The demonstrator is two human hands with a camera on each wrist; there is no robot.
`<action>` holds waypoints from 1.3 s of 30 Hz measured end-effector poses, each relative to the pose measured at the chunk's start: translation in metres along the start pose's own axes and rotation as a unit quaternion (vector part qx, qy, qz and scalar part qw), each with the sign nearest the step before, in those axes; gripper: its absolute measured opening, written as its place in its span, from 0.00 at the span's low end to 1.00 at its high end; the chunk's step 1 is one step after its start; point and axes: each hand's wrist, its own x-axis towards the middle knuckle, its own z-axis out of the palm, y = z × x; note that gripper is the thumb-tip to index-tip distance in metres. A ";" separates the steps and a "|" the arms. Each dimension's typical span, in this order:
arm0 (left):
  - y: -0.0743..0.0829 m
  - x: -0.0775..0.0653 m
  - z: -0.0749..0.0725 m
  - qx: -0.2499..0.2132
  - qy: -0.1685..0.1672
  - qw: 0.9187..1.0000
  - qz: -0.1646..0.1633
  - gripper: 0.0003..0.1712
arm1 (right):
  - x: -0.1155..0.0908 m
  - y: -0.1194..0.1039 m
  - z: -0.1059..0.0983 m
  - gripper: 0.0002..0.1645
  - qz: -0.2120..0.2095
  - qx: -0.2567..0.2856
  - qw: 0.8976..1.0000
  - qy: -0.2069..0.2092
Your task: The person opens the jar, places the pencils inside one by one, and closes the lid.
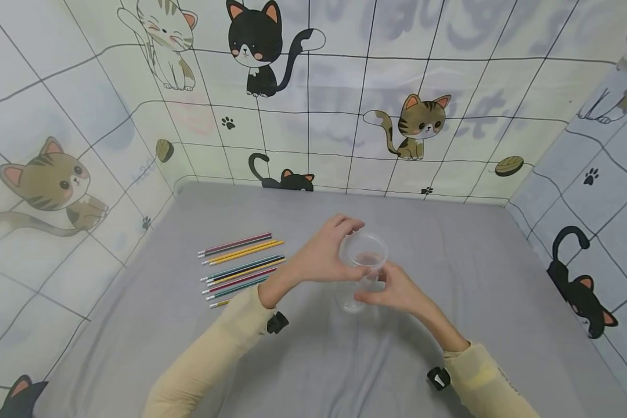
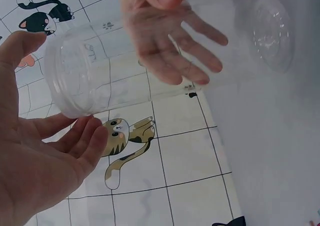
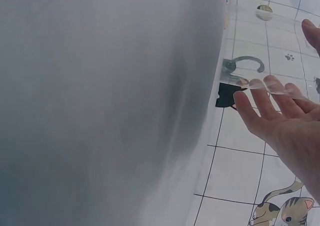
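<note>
A tall clear plastic jar (image 1: 367, 247) stands upright on the grey cloth, its round top facing up in the head view. My left hand (image 1: 324, 251) holds its upper rim, thumb on the near side and fingers round the far side. Lower down, my right hand (image 1: 399, 290) grips the body between thumb and fingers. Through the jar's clear wall (image 2: 117, 89), the left wrist view shows the spread right fingers. Only part of the jar (image 3: 260, 46) appears in the right wrist view. Whether a clear lid covers the top, I cannot tell.
Several pencils lie side by side left of the jar, among them yellow pencils (image 1: 242, 252) and a dark red pencil (image 1: 235, 245). The grey cloth (image 1: 439, 249) covers the table. Cat-printed sheeting (image 1: 339, 133) walls the back and sides.
</note>
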 end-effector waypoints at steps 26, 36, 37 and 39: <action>0.001 0.003 -0.003 0.049 -0.025 0.998 -0.001 0.41 | -0.001 0.000 0.000 0.42 0.005 0.016 1.000 -0.011; 0.002 0.003 -0.001 0.042 -0.027 0.999 0.003 0.38 | 0.000 0.001 0.000 0.43 0.001 0.012 1.000 -0.017; 0.002 0.003 -0.001 0.043 -0.025 0.999 0.002 0.38 | 0.000 0.001 0.000 0.43 0.001 0.012 1.000 -0.016; 0.002 0.002 0.000 0.045 -0.017 0.999 0.002 0.38 | 0.000 0.001 0.000 0.43 -0.001 0.014 1.000 -0.014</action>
